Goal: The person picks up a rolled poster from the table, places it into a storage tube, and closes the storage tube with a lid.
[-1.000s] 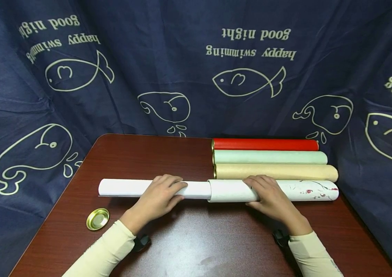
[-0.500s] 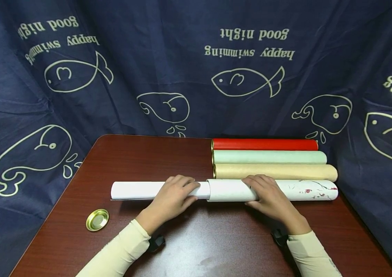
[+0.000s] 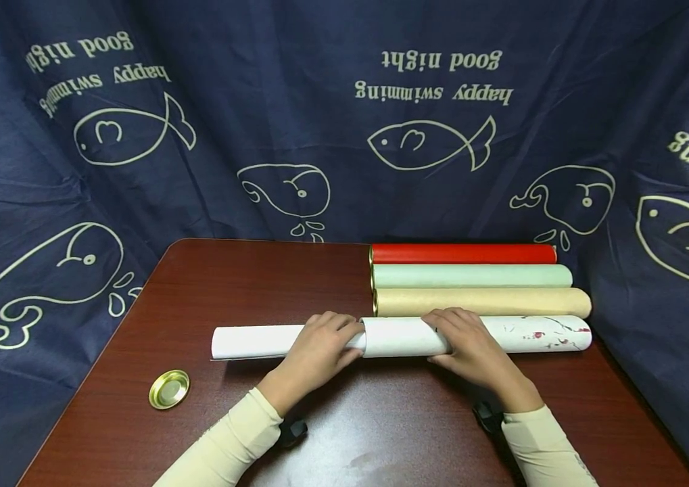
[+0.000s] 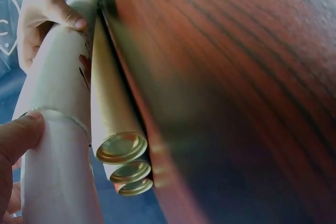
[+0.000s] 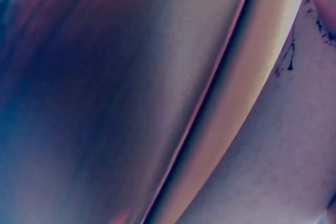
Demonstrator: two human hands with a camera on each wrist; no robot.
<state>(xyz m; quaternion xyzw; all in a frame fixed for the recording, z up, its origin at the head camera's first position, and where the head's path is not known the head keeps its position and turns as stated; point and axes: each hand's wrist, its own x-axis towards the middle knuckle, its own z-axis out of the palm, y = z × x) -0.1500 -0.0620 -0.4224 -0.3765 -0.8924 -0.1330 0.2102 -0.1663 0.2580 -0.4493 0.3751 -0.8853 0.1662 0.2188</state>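
Note:
In the head view a white paper roll [image 3: 253, 341] lies level, its right part inside the mouth of a white tube [image 3: 395, 336] with a dark and red branch print. My left hand [image 3: 318, 348] grips the roll right at the tube's mouth; in the left wrist view its thumb [image 4: 29, 129] lies at the rim. My right hand [image 3: 462, 345] holds the tube around its middle, fingers over the top and thumb on the near side. The right wrist view shows the printed tube wall [image 5: 273, 145] close up, with one fingertip at the upper right edge.
Behind the white tube lie a beige tube [image 3: 484, 302], a pale green tube [image 3: 472, 276] and a red tube [image 3: 462, 253], side by side with gold lids facing left. A loose gold lid [image 3: 169, 389] rests on the brown table [image 3: 247, 291]. A blue printed cloth [image 3: 295, 122] hangs behind.
My left hand has moved right along with the paper roll, which has slid further into the white tube. The right hand keeps its hold, and the tube stays nearly in place.

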